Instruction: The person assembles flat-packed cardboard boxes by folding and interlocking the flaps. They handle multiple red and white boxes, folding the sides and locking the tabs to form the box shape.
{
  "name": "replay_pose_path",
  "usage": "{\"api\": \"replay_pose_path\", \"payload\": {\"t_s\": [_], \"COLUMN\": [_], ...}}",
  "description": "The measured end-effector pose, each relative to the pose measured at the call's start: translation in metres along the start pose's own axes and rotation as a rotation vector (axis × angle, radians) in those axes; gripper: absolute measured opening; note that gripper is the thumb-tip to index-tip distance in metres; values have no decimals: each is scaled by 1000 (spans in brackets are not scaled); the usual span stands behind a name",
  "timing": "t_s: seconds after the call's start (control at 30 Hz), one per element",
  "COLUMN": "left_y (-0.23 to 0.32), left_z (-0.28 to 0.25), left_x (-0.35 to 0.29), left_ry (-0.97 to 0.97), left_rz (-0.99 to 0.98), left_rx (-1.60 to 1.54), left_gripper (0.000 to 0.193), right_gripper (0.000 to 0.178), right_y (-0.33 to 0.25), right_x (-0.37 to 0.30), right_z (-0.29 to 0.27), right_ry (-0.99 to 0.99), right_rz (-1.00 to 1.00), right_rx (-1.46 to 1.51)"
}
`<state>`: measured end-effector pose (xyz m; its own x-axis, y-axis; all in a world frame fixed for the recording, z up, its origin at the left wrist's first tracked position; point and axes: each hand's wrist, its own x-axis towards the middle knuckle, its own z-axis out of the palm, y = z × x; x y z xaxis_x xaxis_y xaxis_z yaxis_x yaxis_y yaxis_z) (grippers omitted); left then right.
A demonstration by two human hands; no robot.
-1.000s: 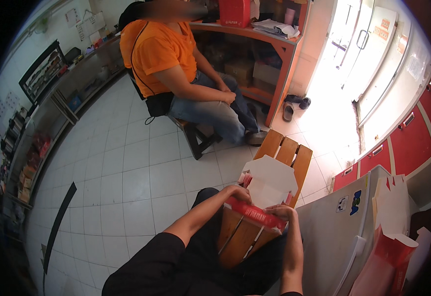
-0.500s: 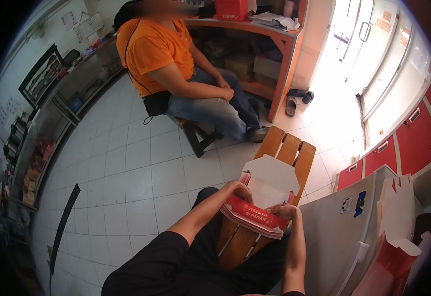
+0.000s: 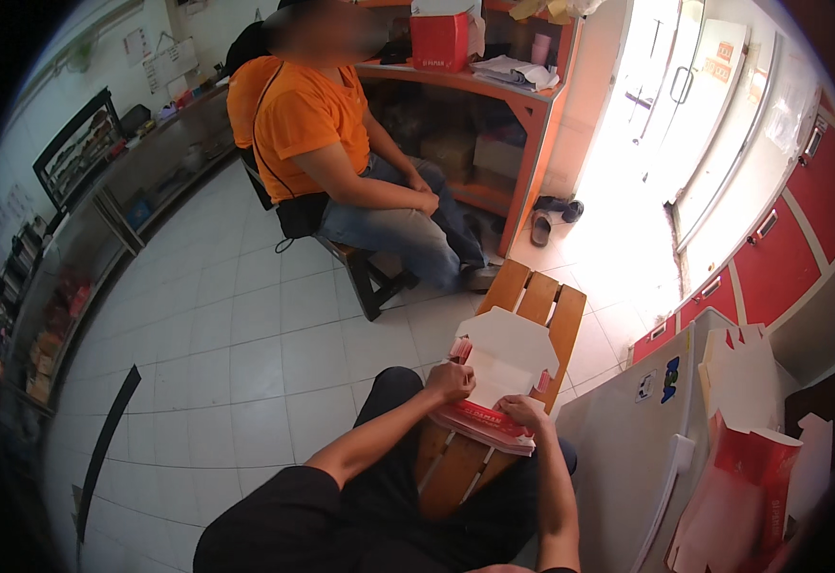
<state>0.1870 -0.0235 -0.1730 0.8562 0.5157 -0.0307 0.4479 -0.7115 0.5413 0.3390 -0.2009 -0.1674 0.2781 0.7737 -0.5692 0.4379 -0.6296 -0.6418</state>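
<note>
A red and white cardboard food box (image 3: 503, 355), its white inside facing up and its back flap raised, lies on a slatted wooden bench (image 3: 563, 325) between my knees. Layered cardboard edges show beneath its front, like more flat boxes stacked there. My left hand (image 3: 451, 381) is closed at the box's left front corner, with its fingertips partly hidden. At the right front corner, my right hand (image 3: 524, 412) grips the red front wall, thumb on the inner side.
Ahead on the left, a person in an orange shirt (image 3: 312, 115) sits on a dark-legged stool (image 3: 369, 286). Beside my right arm stands a grey fridge (image 3: 618, 430), with folded red and white boxes (image 3: 747, 458) next to it. An orange shelf unit (image 3: 532, 143) stands beyond the bench.
My left hand has drawn back from inside the box to its left front corner. My right hand has shifted along the front wall. The whole view has tilted slightly.
</note>
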Motion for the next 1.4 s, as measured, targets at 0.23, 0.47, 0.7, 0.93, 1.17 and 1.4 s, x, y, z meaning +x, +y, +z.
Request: {"api": "replay_pose_path", "payload": {"t_s": [0.23, 0.47, 0.7, 0.93, 1.17, 1.4], "left_y": [24, 11, 18, 19, 6, 36], "left_z": [-17, 12, 15, 15, 31, -2], "left_x": [-116, -170, -150, -152, -151, -149], "left_ry": [271, -223, -322, -347, -328, -338], "left_rz": [-84, -422, -482, -292, -245, -426], "left_rx": [-648, -1036, -909, -641, -577, -597], "left_gripper": [17, 26, 35, 45, 44, 68], "right_gripper": [28, 32, 39, 44, 25, 21], "right_y": [37, -33, -13, -5, -28, -44], "right_x": [-15, -61, -32, -33, -29, -63], "right_z": [28, 28, 12, 7, 21, 40], "right_ry": [349, 176, -92, -157, 256, 381], "right_rz": [-208, -272, -184, -27, -218, -300], "right_rx": [-209, -227, -42, 222, -504, -583]}}
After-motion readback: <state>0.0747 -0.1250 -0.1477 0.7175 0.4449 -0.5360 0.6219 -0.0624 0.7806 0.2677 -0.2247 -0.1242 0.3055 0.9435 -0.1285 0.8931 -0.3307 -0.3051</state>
